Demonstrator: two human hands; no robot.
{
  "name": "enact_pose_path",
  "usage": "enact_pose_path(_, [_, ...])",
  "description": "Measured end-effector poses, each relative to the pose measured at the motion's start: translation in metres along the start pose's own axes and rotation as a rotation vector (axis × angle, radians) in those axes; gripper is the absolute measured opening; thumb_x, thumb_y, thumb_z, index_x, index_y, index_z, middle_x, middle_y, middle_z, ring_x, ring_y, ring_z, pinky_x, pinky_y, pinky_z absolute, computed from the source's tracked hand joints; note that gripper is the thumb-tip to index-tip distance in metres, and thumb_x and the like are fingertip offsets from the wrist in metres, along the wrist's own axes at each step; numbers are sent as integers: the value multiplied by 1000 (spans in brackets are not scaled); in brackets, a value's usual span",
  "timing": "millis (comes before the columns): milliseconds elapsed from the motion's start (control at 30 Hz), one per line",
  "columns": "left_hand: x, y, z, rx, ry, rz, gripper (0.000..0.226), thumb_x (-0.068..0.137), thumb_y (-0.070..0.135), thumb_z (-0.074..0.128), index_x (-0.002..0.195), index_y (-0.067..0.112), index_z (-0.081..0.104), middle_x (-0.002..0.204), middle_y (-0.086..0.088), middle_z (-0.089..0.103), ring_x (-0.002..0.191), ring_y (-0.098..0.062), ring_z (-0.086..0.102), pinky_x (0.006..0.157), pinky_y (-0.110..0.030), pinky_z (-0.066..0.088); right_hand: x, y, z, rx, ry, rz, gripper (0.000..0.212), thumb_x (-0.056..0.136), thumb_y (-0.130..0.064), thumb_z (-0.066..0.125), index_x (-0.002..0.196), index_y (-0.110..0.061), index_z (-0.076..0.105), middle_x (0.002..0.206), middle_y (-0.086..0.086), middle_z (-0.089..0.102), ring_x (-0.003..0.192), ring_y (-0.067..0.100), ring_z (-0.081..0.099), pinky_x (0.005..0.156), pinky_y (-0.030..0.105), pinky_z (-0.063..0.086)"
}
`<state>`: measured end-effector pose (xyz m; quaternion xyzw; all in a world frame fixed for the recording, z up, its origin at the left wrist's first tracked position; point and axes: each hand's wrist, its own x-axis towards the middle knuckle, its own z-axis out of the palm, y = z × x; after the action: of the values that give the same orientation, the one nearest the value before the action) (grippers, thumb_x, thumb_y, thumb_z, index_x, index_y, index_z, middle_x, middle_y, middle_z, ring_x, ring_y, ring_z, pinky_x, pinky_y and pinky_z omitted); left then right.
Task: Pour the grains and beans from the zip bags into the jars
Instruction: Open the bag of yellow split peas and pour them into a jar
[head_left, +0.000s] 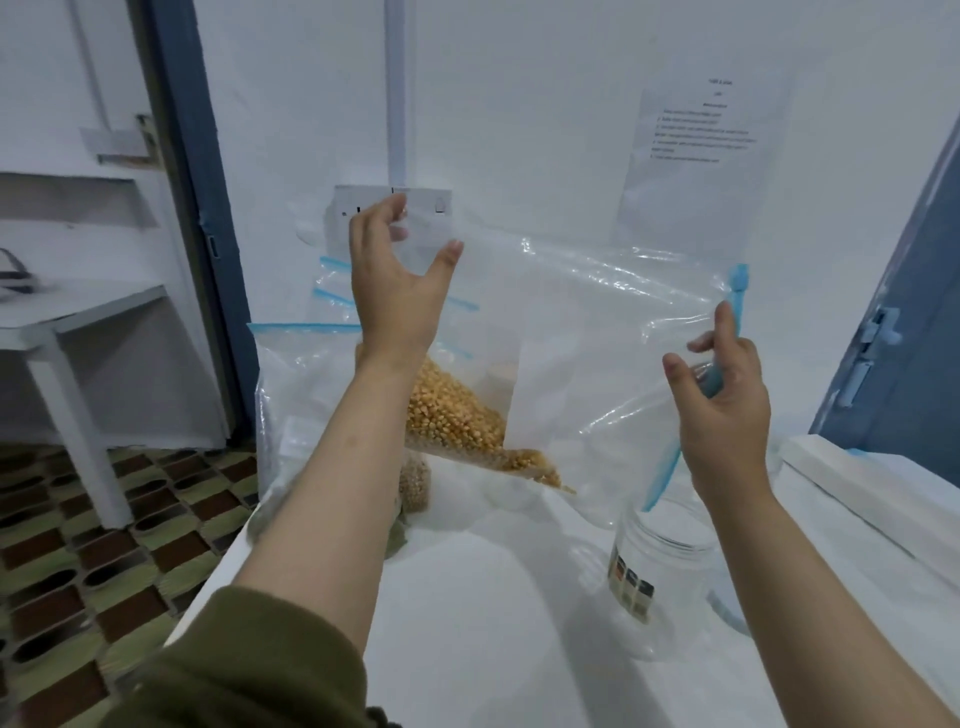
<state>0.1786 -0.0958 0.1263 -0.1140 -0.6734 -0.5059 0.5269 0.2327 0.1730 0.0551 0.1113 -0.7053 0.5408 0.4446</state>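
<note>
Above the jar (670, 566) | my left hand (397, 291) pinches zip bag (597, 332) bottom | right hand (727, 395) grips its blue zip edge, over the jar

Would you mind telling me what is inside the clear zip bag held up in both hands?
The clear zip bag with the blue seal looks empty. Yellow corn kernels seen through its lower left corner seem to lie in another bag behind. Nothing visible pours into the clear plastic jar.

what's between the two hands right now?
In the head view, the clear zip bag spans the stretch between the left hand and the right hand. It looks empty; each hand holds one end, above the open jar.
</note>
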Motion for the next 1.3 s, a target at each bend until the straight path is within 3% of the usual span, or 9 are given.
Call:
enact_pose_path(200, [9,9,8,35,0,64,58,82,22,76,132,8,52,123,1,46,103,-1,50,93,-7,38,4,-5,-7,-2,13,-36,63,97,-7,61,153,-18,35,107,3,47,72,-5,46,79,6,40])
enact_pose_path(300, [12,13,11,44,3,71,58,82,23,76,133,9,51,123,2,46,103,6,48,94,-8,39,5,-6,-10,-5,6,-40,63,97,-7,62,153,-17,35,107,4,47,72,-5,45,77,5,39])
enact_pose_path(500, [12,21,20,56,8,101,58,82,25,75,133,9,52,122,3,47,105,-5,50,95,-15,43,2,-4,-19,-4,29,-43,63,97,-9,61,153,-21,34,107,2,47,74,-2,46,78,7,41])
enact_pose_path(633, [11,26,30,59,-5,129,59,81,25,75,133,10,52,121,4,46,105,-4,50,96,-26,47,-3,-2,-25,27,65,-18,64,98,-11,61,154,-22,33,107,0,47,77,1,47,80,9,43])
enact_pose_path(867, [16,27,34,69,18,129,60,82,27,75,133,9,52,121,3,46,102,2,49,96,-28,47,-1,-7,-33,71,25,-29,70,93,-8,66,154,-23,33,107,2,48,76,6,47,84,15,48])
enact_pose_path(1300, [24,29,30,68,31,157,57,82,27,76,132,10,54,118,6,48,100,13,48,93,-19,45,-5,-14,-38,41,-14,-32,72,94,-10,65,155,-26,31,110,0,49,78,15,48,83,14,48])
